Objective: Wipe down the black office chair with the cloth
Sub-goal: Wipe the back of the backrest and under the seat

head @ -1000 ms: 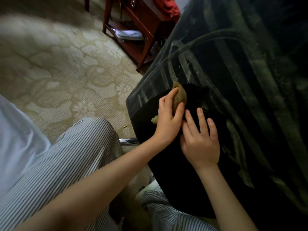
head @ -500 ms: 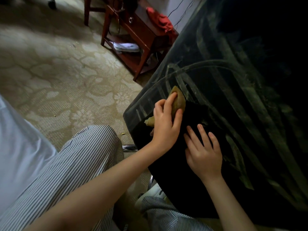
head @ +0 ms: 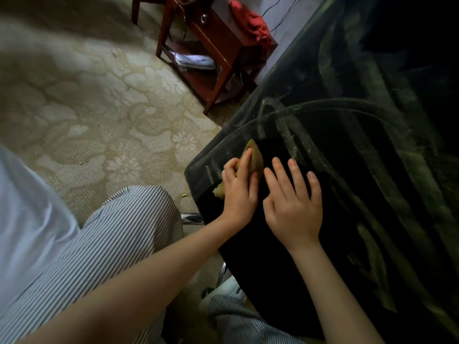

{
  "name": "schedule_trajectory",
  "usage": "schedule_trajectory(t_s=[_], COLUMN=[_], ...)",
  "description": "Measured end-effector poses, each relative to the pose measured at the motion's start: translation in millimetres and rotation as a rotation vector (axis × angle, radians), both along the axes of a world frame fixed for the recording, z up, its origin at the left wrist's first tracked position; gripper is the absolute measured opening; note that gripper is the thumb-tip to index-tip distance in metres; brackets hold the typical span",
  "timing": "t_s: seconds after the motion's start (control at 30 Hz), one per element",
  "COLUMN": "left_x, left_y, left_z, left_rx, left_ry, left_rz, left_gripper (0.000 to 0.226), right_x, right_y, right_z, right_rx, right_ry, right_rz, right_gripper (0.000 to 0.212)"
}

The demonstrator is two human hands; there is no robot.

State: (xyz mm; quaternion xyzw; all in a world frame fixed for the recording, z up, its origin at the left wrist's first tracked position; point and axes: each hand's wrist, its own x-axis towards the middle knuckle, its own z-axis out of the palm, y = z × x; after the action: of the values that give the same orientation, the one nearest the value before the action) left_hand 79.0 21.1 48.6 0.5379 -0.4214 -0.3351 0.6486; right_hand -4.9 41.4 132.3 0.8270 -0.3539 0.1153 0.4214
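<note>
cloth, tan and folded to a wedge, lies on the near left corner of the black office chair, its pointed end aimed up and away from the person, its long axis running from lower left to upper right. left hand presses on it, fingers curled together over the fabric and pinning it to the chair. right hand rests flat on the dark surface just beside it, fingers spread apart, gripping nothing. pale dust streaks cross the chair. wooden side table stands on the patterned carpet; red fabric lies on top, papers on its lower shelf.
</note>
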Motion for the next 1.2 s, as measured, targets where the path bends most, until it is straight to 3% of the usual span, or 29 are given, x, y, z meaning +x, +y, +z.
schedule_trajectory(t_s=[0.23,0.57,0.8,0.9,1.03,1.2], left_x=[4,21,26,22,21,21], left_y=[-10,-22,-29,-28,-29,-27], left_z=[-29,-121,-126,-118,-103,-67], left_rx=[0.126,0.730,1.011,0.992,0.789,0.522], left_ry=[0.056,0.285,0.495,0.508,0.539,0.375], left_rz=[0.013,0.056,0.087,0.104,0.111,0.047], left_gripper=[0.050,0.049,0.047,0.045,0.045,0.045], right_x=[0,5,3,2,2,1], right_y=[-4,-7,-8,-7,-8,-7], right_z=[-5,-9,-10,-10,-11,-11], right_rx=[-0.041,-0.037,-0.044,-0.063,-0.057,-0.045], right_ry=[0.126,0.200,0.231,0.241,0.241,0.232], right_rz=[-0.105,-0.158,-0.156,-0.161,-0.158,-0.161], right_gripper=[0.042,0.038,0.039,0.040,0.040,0.040])
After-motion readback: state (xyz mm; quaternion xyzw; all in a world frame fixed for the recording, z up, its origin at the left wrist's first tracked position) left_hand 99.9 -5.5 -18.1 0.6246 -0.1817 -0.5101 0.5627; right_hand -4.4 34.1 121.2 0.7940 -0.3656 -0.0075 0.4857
